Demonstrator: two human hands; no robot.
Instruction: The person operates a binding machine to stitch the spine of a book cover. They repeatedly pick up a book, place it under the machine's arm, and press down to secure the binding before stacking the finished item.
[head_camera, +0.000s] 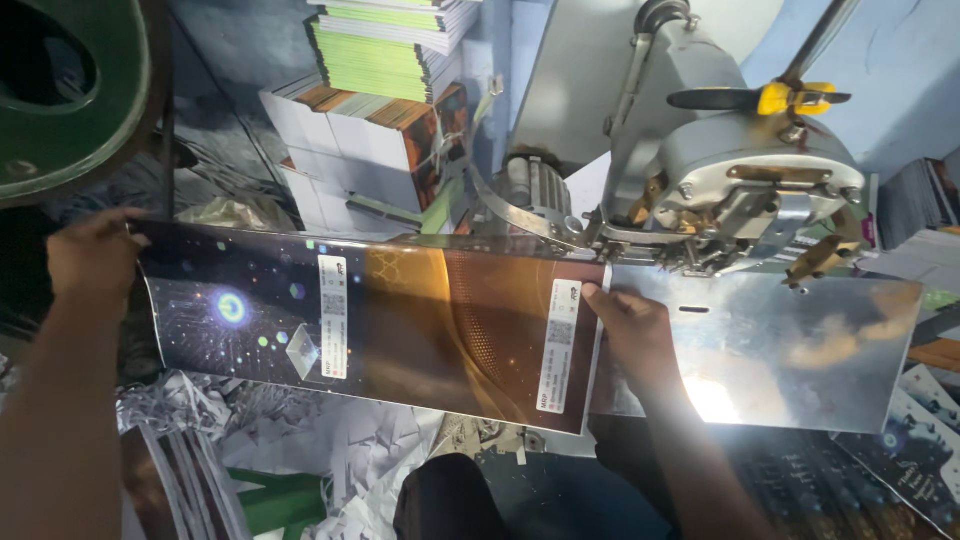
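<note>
A long glossy printed booklet cover (400, 315), dark blue with stars on the left and brown-orange on the right, lies stretched across the shiny metal saddle plate (790, 350) of a stitching machine. My left hand (92, 255) grips its far left end. My right hand (630, 325) presses on its right end, just below the machine's grey stitching head (745, 190). Two white label strips run across the cover.
Stacks of printed booklets (385, 110), green on top and orange-white below, stand behind the cover. A dark green wheel (70, 90) is at the top left. Paper scraps (340, 460) litter the floor below, and more dark printed sheets (900, 470) lie at the lower right.
</note>
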